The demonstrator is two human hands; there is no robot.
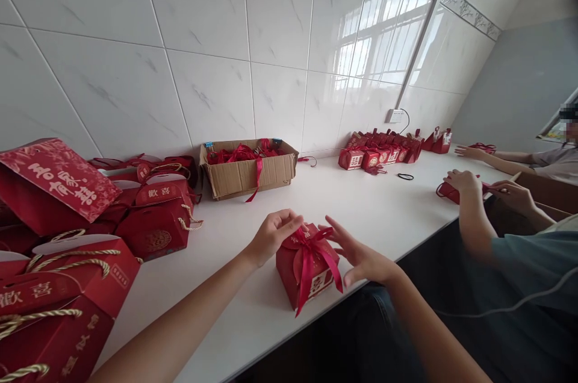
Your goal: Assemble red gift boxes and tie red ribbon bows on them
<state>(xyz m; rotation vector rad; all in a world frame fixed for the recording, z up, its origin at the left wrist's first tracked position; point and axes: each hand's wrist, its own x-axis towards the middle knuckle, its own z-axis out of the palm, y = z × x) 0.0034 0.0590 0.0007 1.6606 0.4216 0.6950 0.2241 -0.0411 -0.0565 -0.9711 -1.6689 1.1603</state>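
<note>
A small red gift box (289, 271) stands near the table's front edge. A red ribbon (307, 256) is tied in a bow over its top, and two tails hang down the front past a white printed label. My left hand (274, 237) is at the box's upper left, thumb and curled fingers closed on the ribbon by the bow; the exact pinch is partly hidden. On the other side, my right hand (363, 255) is open with its fingers spread. Its fingertips are close to the bow's right loop; I cannot tell whether they touch it.
Larger red boxes (153, 220) with gold cord handles pile up on the left. A cardboard box (253, 178) of red ribbons stands by the wall. Several small red boxes (379, 151) line the back, near a black ring (405, 176). Co-workers' hands (465, 181) work at right.
</note>
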